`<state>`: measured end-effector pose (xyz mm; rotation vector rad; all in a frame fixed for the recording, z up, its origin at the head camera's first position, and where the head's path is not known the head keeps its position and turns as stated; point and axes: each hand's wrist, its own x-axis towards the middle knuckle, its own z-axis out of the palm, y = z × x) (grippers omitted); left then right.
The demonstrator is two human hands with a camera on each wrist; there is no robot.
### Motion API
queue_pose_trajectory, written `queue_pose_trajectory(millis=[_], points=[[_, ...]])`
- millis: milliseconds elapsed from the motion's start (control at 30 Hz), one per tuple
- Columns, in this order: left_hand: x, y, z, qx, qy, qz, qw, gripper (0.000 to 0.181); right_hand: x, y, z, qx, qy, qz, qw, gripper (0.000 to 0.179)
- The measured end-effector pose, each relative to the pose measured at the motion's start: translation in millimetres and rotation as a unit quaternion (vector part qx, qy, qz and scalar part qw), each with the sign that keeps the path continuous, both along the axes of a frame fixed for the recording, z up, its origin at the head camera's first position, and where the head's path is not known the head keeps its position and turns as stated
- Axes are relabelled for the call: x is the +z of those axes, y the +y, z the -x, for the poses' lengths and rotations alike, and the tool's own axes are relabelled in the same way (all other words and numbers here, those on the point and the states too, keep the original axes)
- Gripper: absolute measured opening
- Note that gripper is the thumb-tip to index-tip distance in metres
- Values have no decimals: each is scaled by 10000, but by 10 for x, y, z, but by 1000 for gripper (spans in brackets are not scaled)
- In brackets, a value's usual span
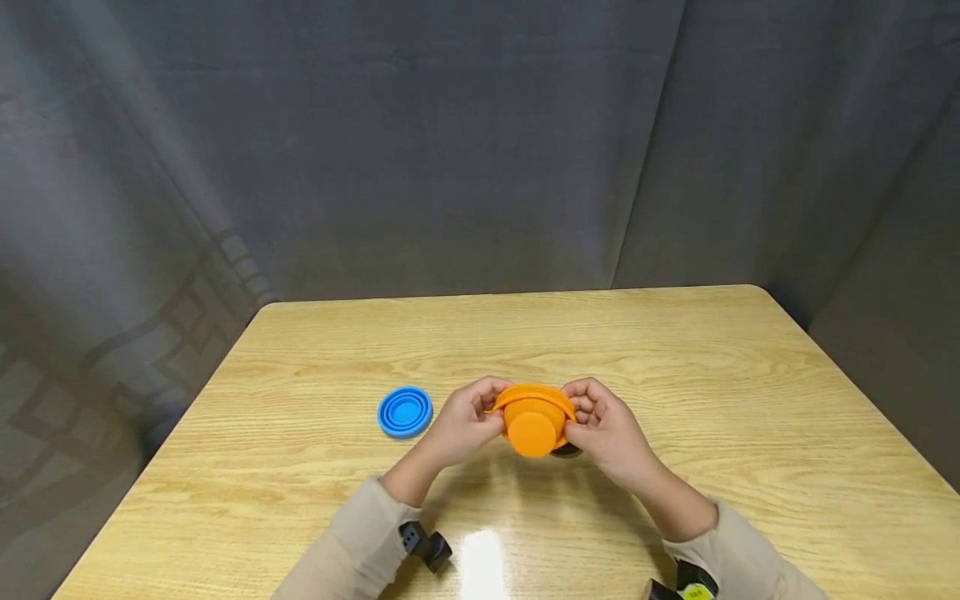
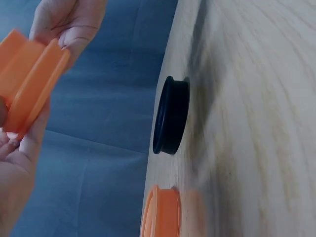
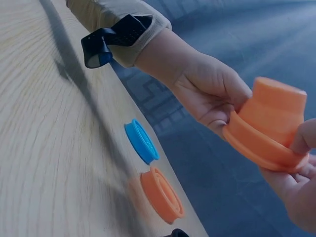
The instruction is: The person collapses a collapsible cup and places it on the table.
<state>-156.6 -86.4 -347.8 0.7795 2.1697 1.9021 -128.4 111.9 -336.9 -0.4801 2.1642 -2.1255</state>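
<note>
Both hands hold an orange collapsible cup point(image 1: 533, 433) up above the table, its round base turned toward me in the head view. On the left side my left hand point(image 1: 463, 427) pinches the wide rim between thumb and fingers. My right hand point(image 1: 611, 431) grips the opposite side of the rim the same way. Seen from the right wrist, the cup's stepped wall point(image 3: 276, 106) stands popped out from the rim band. Below it on the table lie a flat orange collapsed cup point(image 3: 162, 195) and a black one point(image 2: 172, 116), mostly hidden in the head view.
A blue collapsed cup point(image 1: 405, 412) lies flat on the wooden table point(image 1: 337, 350), left of my left hand. Dark grey curtains point(image 1: 450, 150) hang behind the table. Black camera mounts point(image 1: 425, 546) sit on both sleeved wrists.
</note>
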Motion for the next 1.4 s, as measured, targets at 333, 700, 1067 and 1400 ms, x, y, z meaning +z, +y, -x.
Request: queue_pose_trajectory(millis=[333, 700, 1067, 1400], points=[[7, -115, 14, -1385, -305, -946, 9854, 28, -42, 155, 31, 1603, 340, 882, 9825, 28], [5, -122, -13, -1814, -426, -1189, 9753, 50, -33, 197, 35, 2431, 117, 1036, 9644, 24], [-31, -46, -28, -1633, -414, -1061, 9800, 45, -74, 163, 45, 2181, -133, 722, 9732, 22], [-34, -17, -37, -1667, -503, -671, 9824, 28, -117, 130, 64, 1950, 144, 283, 9803, 28]])
